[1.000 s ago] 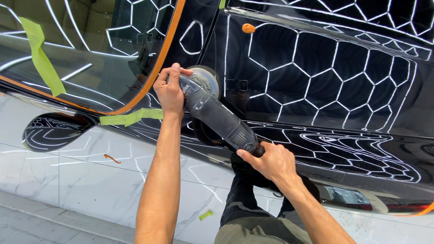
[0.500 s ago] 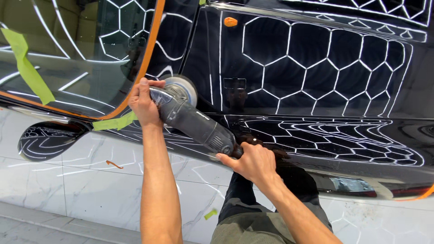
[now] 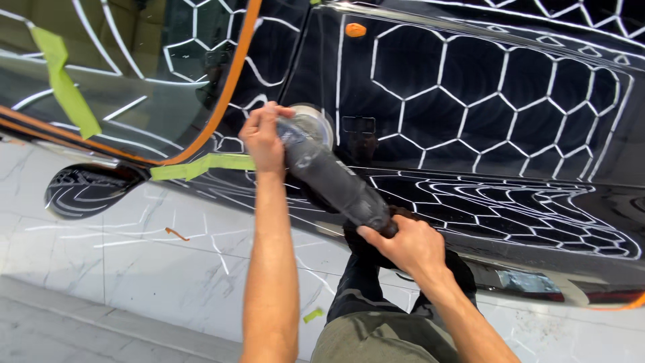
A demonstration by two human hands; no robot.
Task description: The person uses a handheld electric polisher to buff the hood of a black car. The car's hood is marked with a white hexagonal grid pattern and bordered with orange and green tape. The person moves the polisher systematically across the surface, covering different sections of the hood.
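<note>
Glossy black car panel (image 3: 470,101) fills our view. Our left hand (image 3: 263,138) clamps the polisher (image 3: 329,176) head, our right hand (image 3: 406,245) clenches its tail; its long axis points up-left, pad on the paint.

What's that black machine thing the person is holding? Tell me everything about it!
The polisher is a long, dark, dusty-looking power tool with a round pale pad at its head, pressed against the shiny black car panel. It lies slanted, head up-left, handle down-right. The left hand grips over the head; the right hand holds the rear handle.
</note>
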